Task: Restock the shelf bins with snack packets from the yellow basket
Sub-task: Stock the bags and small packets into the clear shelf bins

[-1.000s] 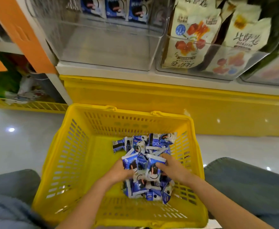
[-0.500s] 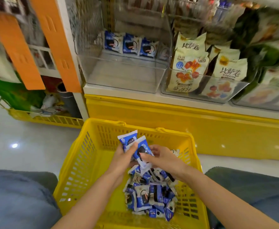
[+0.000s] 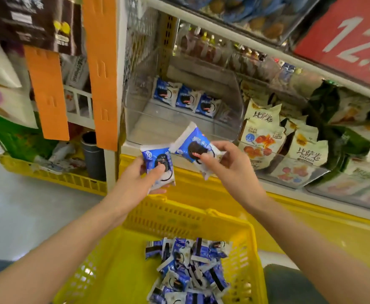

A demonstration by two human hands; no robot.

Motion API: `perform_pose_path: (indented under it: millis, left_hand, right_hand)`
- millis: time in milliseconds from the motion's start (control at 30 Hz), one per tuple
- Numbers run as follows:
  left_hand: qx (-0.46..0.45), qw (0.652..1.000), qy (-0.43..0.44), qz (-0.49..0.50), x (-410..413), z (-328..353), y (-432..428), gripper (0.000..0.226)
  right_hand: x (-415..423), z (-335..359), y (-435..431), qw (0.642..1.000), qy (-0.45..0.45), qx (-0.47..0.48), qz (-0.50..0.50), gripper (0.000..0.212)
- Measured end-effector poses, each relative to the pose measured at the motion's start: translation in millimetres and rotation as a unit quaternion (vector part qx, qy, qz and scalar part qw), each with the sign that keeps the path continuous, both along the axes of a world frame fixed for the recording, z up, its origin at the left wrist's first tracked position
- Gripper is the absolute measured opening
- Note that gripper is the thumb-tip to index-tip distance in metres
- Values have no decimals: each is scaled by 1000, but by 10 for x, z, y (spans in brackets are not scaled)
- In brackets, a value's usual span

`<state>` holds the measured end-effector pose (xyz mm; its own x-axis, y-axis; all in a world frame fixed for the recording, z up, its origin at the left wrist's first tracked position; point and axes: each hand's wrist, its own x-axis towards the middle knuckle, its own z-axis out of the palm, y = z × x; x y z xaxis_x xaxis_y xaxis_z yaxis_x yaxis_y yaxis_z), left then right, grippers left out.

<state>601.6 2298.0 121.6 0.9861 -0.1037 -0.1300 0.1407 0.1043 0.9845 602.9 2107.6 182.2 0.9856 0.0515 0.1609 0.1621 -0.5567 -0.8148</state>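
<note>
The left hand (image 3: 139, 179) grips a blue-and-white snack packet (image 3: 152, 155), its thumb on the packet's dark round cookie print. The right hand (image 3: 229, 164) pinches a tilted packet (image 3: 188, 139) of the same kind. Both packets are raised before the clear shelf bin (image 3: 157, 128), where three matching packets (image 3: 185, 99) stand at the back. A heap of packets (image 3: 190, 270) lies in the yellow basket (image 3: 157, 218) below.

Blue-and-white snack packets (image 3: 188, 273) printed with dark cookies, yellow slotted basket (image 3: 179, 218), clear bin (image 3: 179, 128), orange strips (image 3: 99, 69).

2 orange strips (image 3: 99, 73) hang left | red sign (image 3: 344, 40) upper right | grey tube (image 3: 93, 159) by low yellow crate (image 3: 54, 178)
</note>
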Motion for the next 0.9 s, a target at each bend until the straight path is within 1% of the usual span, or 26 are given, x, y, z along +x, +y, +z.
perform_pose_path:
  millis: [33,100,233,300,367,467,500,633,700,900]
  left_hand:
    - [15,1000,-10,7,46,28,59,15]
    - [16,999,-24,29,132,74,145,16]
    - [-15,997,-40,57,283,197,249,32]
    - [-30,996,-51,62,347,260,309,35]
    - [-34,995,-61,64,402,299,382,36]
    - [-37,994,-72,77,484,315,481,35]
    - [-37,994,-71,80,510,316,504,36]
    - [-52,992,-68,91,591,294,561,38]
    - [-54,992,-70,93,622,278,576,37]
    - [-57,992,-67,91,692,250,589,27]
  right_hand:
    - [139,84,30,1000,-20,-7,-7,20]
    - [479,232,102,998,-49,-26,-29,23]
    - [1276,397,272,993,-77,-23,-83,28]
    - [1643,349,369,993,-61,-52,-92,30]
    - [1953,248,474,992,-25,-92,-88,36]
    - [2313,125,624,976,20,-204,-72,43]
    - [2404,98,671,970,22,-232,-69,44]
    - [2652,-32,850,964,16,-261,-47,44]
    - [2733,-95,911,956,12,-292,-35,44]
    - [2860,-119,869,914,-29,-404,-19,39]
